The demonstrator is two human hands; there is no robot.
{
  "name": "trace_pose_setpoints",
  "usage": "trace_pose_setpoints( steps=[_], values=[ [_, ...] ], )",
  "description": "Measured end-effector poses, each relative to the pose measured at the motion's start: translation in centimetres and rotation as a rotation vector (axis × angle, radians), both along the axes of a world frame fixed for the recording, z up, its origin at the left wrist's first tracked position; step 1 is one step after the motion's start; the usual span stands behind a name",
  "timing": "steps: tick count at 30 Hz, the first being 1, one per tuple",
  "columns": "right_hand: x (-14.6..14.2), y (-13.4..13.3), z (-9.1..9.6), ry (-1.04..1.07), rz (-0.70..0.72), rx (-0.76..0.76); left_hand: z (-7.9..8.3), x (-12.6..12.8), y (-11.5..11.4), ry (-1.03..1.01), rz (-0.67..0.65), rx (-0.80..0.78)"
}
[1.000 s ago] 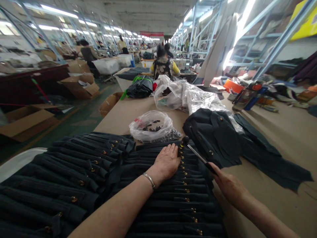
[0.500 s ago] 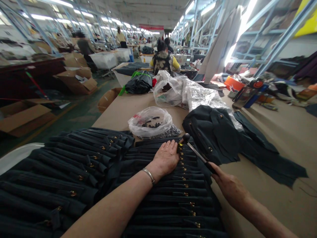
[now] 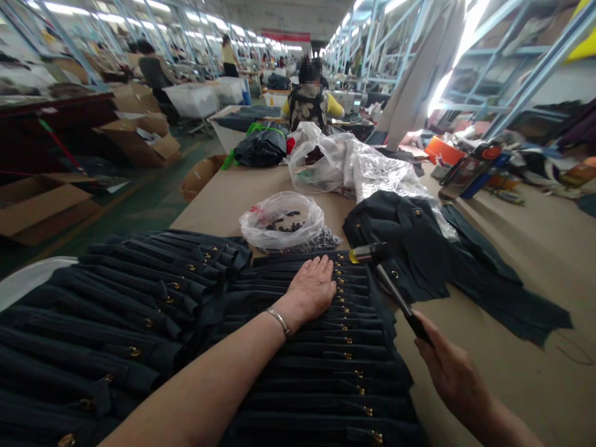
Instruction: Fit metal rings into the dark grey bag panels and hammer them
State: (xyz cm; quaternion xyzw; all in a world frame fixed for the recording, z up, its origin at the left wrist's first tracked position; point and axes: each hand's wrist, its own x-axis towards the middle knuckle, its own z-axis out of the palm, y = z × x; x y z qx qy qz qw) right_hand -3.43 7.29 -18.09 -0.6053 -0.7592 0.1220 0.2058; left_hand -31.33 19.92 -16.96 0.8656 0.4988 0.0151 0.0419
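My left hand (image 3: 311, 289) lies flat with fingers stretched out on a fanned stack of dark fabric pieces (image 3: 298, 354), each with a small brass stud. It rests beside the column of studs (image 3: 345, 318). My right hand (image 3: 449, 372) is closed around the dark handle of a small hammer (image 3: 382, 271). The hammer's head hangs just above the top of the stack, to the right of my left fingertips. A second fanned stack of dark pieces (image 3: 139, 298) lies to the left.
A clear plastic bag of small dark parts (image 3: 282, 223) sits just beyond the stacks. A dark garment (image 3: 410, 248) lies to the right, crumpled plastic bags (image 3: 354, 171) behind it. A person sits at the table's (image 3: 512, 372) far end. Cardboard boxes (image 3: 41, 205) stand on the floor at left.
The hammer has swung: its head has turned sideways and sits slightly right of where it was, with my right hand lower and further right. My left hand stays flat on the stack.
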Motion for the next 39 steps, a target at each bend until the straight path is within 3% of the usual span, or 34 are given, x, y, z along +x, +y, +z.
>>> trace_pose_setpoints(
  steps=[6,11,16,20,26,33,36,39],
  values=[
    [0.1,-0.9,0.1,-0.167,-0.046,-0.221,0.2,0.0,-0.1,0.004,-0.006,0.010],
    [0.1,-2.2,0.9,-0.017,-0.040,-0.081,0.1,0.0,-0.1,0.004,0.000,0.003],
    [0.8,-2.4,0.0,-0.203,-0.031,-0.227,0.1,0.1,-0.2,-0.002,0.003,0.012],
    [1.2,-1.5,1.1,-0.101,-0.086,-0.187,0.0,-0.1,0.1,-0.003,0.008,0.026],
    [-0.3,-0.2,2.8,0.074,-0.146,-0.094,-0.1,-0.3,2.1,0.001,0.057,0.037],
    [-0.8,-0.8,2.1,0.104,-0.086,-0.145,1.0,-0.5,4.1,0.012,0.095,0.025],
    [-0.5,-1.5,1.2,0.098,-0.096,-0.140,2.8,0.1,2.7,-0.011,0.110,0.043],
    [-0.3,-2.1,0.2,0.081,-0.099,-0.153,4.0,1.0,-1.1,-0.030,0.067,0.028]
  ],
)
